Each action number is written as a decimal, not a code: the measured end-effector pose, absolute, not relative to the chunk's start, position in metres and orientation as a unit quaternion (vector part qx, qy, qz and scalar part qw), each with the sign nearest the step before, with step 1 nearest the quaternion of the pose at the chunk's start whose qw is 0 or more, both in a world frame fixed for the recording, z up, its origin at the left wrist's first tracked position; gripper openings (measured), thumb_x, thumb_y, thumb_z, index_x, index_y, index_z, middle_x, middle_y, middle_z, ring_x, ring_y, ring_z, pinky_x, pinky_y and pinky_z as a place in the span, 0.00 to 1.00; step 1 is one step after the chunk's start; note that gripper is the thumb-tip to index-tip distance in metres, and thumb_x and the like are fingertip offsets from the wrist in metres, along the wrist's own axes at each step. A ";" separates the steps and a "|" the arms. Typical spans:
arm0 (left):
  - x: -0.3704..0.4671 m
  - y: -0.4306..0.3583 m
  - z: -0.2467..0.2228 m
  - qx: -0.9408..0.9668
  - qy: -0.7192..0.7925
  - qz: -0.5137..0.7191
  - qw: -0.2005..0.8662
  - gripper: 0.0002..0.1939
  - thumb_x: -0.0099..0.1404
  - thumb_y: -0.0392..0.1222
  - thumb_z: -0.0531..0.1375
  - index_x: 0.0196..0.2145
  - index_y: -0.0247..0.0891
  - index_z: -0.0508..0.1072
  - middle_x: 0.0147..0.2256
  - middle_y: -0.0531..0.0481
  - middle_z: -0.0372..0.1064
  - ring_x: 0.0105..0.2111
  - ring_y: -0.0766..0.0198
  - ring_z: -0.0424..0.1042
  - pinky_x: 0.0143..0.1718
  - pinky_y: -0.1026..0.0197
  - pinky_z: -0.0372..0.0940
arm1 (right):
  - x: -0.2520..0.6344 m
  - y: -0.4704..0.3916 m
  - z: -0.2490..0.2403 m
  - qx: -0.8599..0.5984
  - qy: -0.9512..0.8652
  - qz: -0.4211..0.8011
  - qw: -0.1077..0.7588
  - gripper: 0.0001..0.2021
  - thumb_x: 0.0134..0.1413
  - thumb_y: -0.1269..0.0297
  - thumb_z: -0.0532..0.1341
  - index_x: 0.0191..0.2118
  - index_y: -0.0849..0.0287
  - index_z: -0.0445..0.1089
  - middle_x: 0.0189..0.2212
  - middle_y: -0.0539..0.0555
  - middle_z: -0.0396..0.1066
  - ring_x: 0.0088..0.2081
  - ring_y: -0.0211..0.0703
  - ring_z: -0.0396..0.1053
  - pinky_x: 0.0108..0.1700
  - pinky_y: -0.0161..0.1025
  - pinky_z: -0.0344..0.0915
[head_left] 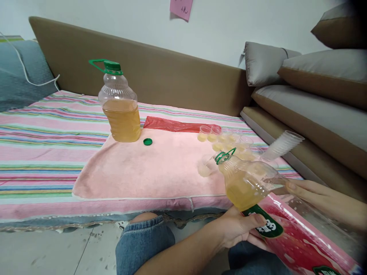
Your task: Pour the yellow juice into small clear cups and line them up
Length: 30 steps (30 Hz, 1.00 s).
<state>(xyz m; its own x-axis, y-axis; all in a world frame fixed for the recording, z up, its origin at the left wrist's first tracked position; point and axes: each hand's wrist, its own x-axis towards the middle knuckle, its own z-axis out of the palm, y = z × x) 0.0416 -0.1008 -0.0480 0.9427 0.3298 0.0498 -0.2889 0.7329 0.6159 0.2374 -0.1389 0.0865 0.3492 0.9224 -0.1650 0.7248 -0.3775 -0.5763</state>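
Observation:
A large clear bottle with a pink label (298,233) and yellowish liquid lies tilted, its uncapped green-ringed mouth at a small clear cup (204,168). My left hand (243,229) grips it from below near the neck, fingers around the label. On its upper side, my right hand (312,194) is wrapped round the bottle's body. Several clear cups (216,133) with yellowish liquid stand in rows behind the bottle mouth. A stack of nested clear cups (282,146) leans to their right.
A second large bottle (123,118), with a green cap, stands on the left of the pink cloth (137,172). Near it lies a loose green cap (147,142). Behind is a red plastic bag (174,125). Grey-brown cushions (321,103) are piled at the right.

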 end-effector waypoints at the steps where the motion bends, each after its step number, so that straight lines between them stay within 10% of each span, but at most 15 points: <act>1: 0.041 -0.101 -0.047 0.325 0.035 0.164 0.931 0.48 0.35 0.63 0.71 0.52 0.37 0.70 0.48 0.31 0.71 0.48 0.34 0.70 0.47 0.19 0.51 | 0.238 -0.139 0.086 -0.795 -0.514 0.248 0.205 0.24 0.37 0.37 0.61 0.37 0.45 0.80 0.46 0.49 0.77 0.48 0.59 0.74 0.50 0.48 0.70; 30: 0.040 -0.100 -0.042 0.323 0.048 0.161 0.931 0.50 0.32 0.63 0.71 0.52 0.38 0.70 0.48 0.31 0.70 0.47 0.35 0.70 0.46 0.19 0.51 | 0.226 -0.139 0.092 -0.775 -0.457 0.371 0.228 0.24 0.37 0.36 0.63 0.39 0.42 0.79 0.49 0.46 0.75 0.49 0.55 0.73 0.46 0.43 0.75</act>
